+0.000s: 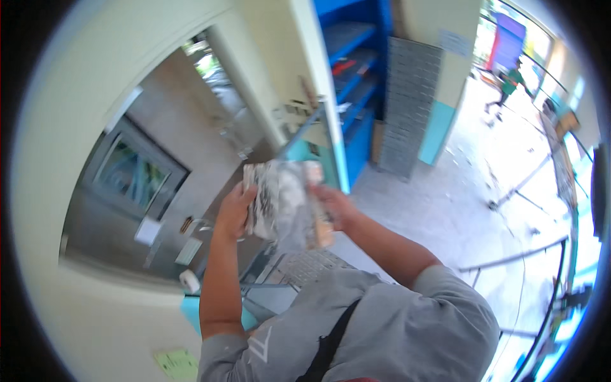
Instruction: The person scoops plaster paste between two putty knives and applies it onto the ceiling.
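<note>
In front of my chest is a block-shaped bundle (284, 202), blurred by motion, its exact kind unclear. It looks white with dark streaks on its left side, greyish and perhaps plastic-wrapped in the middle, and peach-coloured at its lower right. My left hand (237, 209) grips its left edge, the thumb lying over the face. On the opposite edge, the fingers of my right hand (334, 207) close round it. Both hands hold it up in the air beside a wall opening. What lies behind the bundle is hidden.
Left of me, a wall opening has a roll of white tape (189, 281) by its sill. Blue shelves (354, 60) and a grey panel (410, 105) stand ahead. A metal frame (541, 251) is at right. Far off, a person in green (511, 83) strides across the floor.
</note>
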Demonstrator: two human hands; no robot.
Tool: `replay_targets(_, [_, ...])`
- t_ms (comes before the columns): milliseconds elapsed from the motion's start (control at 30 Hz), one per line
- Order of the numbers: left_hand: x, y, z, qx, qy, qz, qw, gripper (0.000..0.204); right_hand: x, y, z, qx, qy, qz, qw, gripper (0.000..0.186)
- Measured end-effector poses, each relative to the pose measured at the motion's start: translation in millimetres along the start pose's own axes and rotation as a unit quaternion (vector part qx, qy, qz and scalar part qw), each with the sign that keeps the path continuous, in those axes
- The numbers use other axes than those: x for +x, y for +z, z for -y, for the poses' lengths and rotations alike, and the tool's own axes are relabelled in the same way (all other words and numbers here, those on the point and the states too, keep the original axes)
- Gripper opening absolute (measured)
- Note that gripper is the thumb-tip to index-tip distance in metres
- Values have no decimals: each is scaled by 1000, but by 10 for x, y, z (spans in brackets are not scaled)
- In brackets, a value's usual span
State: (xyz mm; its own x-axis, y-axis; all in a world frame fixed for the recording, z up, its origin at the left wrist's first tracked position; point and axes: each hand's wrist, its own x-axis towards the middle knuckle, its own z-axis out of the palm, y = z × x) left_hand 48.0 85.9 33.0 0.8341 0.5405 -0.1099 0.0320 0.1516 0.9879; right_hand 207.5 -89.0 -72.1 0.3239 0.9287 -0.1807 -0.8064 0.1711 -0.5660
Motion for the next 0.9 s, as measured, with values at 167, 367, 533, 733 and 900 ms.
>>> replay_targets(167, [95,161,448,95,-39,49,994,37,-543,165,217,0,-12,-108,994,38])
replay_targets(367, [135,175,465,108,-90,54,989,41,-677,-45,182,-15,-62,-177,982,45])
replay_targets(533, [316,69,551,316,17,-41,948,43,-773,-360,377,-104,-235,-188,948,42])
replay_targets(733, [36,683,164,214,176,-49,960,43,-762,-400,436,-121,-386,-189,895,42])
replay_targets(900, [-59,1000,44,284,171,-61,941,43,-721,-382,469,-149,-401,-169,888,42])
